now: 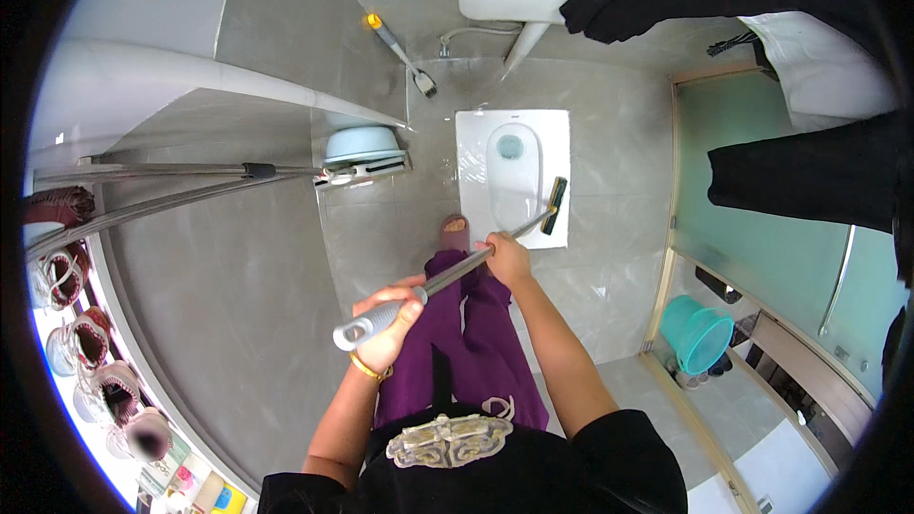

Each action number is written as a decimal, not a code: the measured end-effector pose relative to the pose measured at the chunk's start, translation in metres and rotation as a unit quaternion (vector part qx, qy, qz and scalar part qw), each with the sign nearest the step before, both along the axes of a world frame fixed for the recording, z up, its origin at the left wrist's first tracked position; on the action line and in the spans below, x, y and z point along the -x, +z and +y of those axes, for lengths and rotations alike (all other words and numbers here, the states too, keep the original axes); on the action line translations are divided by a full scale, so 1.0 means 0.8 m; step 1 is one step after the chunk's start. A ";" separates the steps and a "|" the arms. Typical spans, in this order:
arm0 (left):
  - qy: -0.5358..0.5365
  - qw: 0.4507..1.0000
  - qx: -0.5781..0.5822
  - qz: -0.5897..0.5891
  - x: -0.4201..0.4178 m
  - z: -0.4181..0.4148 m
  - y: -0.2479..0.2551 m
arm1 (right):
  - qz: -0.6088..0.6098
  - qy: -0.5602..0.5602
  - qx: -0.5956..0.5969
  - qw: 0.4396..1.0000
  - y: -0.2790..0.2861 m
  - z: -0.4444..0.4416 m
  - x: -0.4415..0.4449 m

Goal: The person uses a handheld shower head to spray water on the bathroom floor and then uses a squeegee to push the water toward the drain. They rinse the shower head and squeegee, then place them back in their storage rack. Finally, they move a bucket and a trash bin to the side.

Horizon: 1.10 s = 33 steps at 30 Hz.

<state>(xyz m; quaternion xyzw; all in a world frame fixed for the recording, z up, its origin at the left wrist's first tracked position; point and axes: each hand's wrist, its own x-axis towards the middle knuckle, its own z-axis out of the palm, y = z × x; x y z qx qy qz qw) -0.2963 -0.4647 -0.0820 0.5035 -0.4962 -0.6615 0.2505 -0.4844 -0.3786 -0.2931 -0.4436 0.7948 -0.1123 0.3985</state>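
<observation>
My left hand grips the grey plastic end of a long-handled brush, close to my body. Further down its metal pole, my right hand is wrapped around the shaft. The dark, narrow brush head with a yellow joint rests on the right side of a white squat toilet set in the floor. A round, pale green piece covers the toilet's drain end. One slippered foot stands at the toilet's near left corner; the other foot is hidden.
A small toilet brush with a yellow-tipped handle leans at the back wall. Light blue basins stand at left. Dark clothes hang at right before a frosted glass door. A turquoise bucket sits by the doorway; shoes line a left shelf.
</observation>
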 end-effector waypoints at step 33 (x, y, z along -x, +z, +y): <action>0.153 0.812 0.454 0.334 -0.220 -0.098 0.418 | -0.049 0.211 0.392 0.894 0.463 -0.098 -0.179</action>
